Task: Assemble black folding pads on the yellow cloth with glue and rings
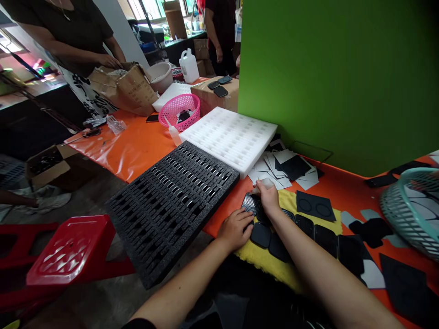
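The right hand (269,200) holds what looks like a pale bottle (266,184) above a silver metal mesh (250,204), so the step in hand seems to be putting something on that mesh, though no liquid can be made out. Its fingers are curled round the bottle, with the thumb lying along the top. The left hand (235,230) is at the mesh's 7 o'clock, its fingers bent and close together, the tips at the near edge; I cannot tell whether they pinch it or only steady it.

A next move would call for a quiet left hand and close control of the bottle's tip, which is hidden.

The mesh sits at the far left of a yellow cloth (269,268) on the orange table (137,132). It is rounded, with its visible face turned up and somewhat tilted; no clear long axis shows. The bottle's visible part runs roughly from 2 to 8 o'clock; which end is the nozzle cannot be told.

From the mesh, a black foam tray (161,260) lies at 9 o'clock, a white foam tray (236,121) at 11, loose cards (306,180) between 1 and 2, and black pads (260,235) near 5.
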### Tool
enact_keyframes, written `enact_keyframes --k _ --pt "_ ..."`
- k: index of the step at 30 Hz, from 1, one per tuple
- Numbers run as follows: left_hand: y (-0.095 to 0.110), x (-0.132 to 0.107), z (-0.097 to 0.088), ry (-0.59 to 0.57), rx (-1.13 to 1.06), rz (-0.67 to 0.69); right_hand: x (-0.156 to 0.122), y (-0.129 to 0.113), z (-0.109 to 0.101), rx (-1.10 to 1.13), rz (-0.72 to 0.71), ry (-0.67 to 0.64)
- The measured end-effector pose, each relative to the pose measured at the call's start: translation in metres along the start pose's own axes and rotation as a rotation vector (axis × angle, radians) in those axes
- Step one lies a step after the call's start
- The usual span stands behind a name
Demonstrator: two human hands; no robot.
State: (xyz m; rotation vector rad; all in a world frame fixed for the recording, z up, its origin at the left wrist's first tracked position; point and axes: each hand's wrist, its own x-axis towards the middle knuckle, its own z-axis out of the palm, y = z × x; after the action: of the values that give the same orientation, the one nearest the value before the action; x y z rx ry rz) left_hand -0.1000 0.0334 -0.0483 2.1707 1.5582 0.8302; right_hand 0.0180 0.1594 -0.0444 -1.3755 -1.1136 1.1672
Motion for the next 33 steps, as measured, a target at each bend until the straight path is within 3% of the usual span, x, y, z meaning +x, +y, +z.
enact_keyframes --k 25,33 --pt "-0.001 0.0 0.002 0.011 0.017 -0.024 -0.002 0.001 0.001 -0.034 -0.023 0.005" --pt "0.0 0.001 0.002 0.022 0.009 -0.016 -0.003 0.0 -0.01 0.142 0.038 0.053"
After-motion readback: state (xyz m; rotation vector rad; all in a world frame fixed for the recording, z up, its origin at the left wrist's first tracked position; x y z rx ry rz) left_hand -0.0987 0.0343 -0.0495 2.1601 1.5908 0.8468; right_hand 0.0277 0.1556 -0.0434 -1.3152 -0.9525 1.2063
